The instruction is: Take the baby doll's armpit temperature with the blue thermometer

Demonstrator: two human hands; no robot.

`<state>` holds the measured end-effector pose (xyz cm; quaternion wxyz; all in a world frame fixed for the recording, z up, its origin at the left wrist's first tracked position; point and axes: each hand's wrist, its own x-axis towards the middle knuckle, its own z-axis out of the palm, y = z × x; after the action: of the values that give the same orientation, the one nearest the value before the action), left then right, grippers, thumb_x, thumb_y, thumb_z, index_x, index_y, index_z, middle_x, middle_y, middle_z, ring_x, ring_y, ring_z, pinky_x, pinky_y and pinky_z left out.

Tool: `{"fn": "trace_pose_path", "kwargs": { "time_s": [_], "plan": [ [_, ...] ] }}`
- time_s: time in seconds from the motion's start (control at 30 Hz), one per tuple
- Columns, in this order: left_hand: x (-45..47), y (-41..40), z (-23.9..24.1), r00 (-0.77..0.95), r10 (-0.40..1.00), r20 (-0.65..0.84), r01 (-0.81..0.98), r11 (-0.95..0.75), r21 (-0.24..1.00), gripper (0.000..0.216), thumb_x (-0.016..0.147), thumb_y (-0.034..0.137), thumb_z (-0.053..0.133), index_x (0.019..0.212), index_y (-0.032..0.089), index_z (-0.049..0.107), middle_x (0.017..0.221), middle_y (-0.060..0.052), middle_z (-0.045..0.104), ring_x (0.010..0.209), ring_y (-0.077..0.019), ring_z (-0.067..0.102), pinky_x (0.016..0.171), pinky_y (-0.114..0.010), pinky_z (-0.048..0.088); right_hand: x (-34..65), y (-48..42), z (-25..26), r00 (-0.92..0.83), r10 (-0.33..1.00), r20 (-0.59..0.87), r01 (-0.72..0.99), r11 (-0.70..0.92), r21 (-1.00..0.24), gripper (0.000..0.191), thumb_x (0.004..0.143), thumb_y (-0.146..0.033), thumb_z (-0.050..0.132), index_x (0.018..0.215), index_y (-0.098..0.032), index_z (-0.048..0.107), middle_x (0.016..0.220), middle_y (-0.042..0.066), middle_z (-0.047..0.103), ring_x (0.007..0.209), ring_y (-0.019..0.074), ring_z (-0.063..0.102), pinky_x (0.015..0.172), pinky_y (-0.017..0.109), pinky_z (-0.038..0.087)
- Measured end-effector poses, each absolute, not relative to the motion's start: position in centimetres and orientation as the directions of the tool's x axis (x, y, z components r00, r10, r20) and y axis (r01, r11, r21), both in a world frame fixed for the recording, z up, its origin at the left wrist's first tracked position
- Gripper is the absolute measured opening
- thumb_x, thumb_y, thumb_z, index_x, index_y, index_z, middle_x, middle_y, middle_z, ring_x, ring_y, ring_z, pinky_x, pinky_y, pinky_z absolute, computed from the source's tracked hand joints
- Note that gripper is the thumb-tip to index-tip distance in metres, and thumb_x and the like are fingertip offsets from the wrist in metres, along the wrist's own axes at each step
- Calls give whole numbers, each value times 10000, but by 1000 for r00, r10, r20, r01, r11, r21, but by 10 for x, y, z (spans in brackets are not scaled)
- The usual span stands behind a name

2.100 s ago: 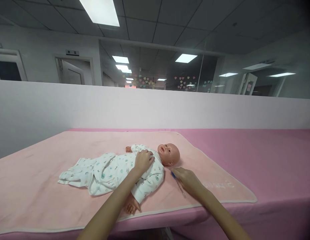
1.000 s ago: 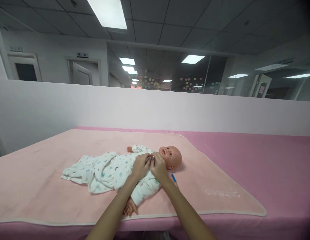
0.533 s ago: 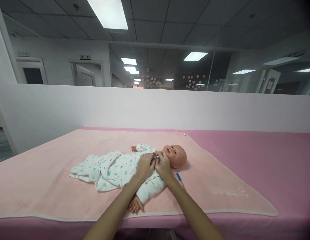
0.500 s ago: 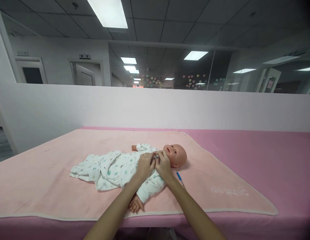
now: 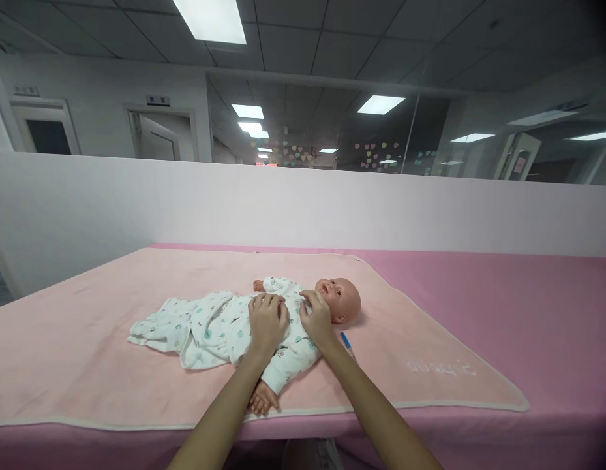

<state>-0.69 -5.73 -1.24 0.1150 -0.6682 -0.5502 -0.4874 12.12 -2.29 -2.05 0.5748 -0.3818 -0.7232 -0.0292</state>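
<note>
A baby doll (image 5: 339,298) lies on its back on a pale pink blanket (image 5: 87,352), head to the right. It wears a white romper (image 5: 209,324) with small coloured prints. My left hand (image 5: 266,321) rests on the doll's chest, fingers curled onto the fabric. Just beside it, my right hand (image 5: 315,317) pinches the romper near the collar under the doll's chin. A thin blue-capped stick (image 5: 347,343), perhaps a thermometer, lies on the blanket right of my right wrist.
The blanket covers a table with a darker pink cloth (image 5: 528,313). A white partition wall (image 5: 303,202) runs behind it, with glass and office rooms beyond. The table's near edge is just below my forearms.
My right hand left the blue-capped stick on the blanket and came to the doll's collar beside my left hand. Since half a second ago my left hand slid a little left along the chest.
</note>
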Motion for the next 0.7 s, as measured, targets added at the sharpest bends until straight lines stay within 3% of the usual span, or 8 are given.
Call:
{"fn": "trace_pose_path", "kwargs": {
  "time_s": [0.27,0.47,0.7],
  "plan": [
    [-8,-57,-14,-62,643,764,842,-377,386,169,806,188,420,829,205,587,873,-35,618,885,-209,478,839,-367,319,122,-21,-22,-23,561,827,597,671,-439,126,759,-160,474,837,-182,571,800,36,562,738,158,524,685,285,445],
    [-9,-57,-13,-61,648,760,834,-385,395,174,804,187,416,826,198,588,867,-42,620,881,-213,479,824,-369,325,124,-18,-24,16,595,804,589,644,-488,191,748,-96,422,830,-176,575,796,42,587,763,165,550,704,293,452],
    [-8,-56,-16,-106,655,749,849,-332,410,146,776,194,435,826,197,572,873,-54,604,902,-228,472,813,-374,326,121,-21,-21,-29,518,855,578,707,-408,241,714,-70,397,837,-175,576,778,45,590,756,166,542,684,283,448]
  ]
}}
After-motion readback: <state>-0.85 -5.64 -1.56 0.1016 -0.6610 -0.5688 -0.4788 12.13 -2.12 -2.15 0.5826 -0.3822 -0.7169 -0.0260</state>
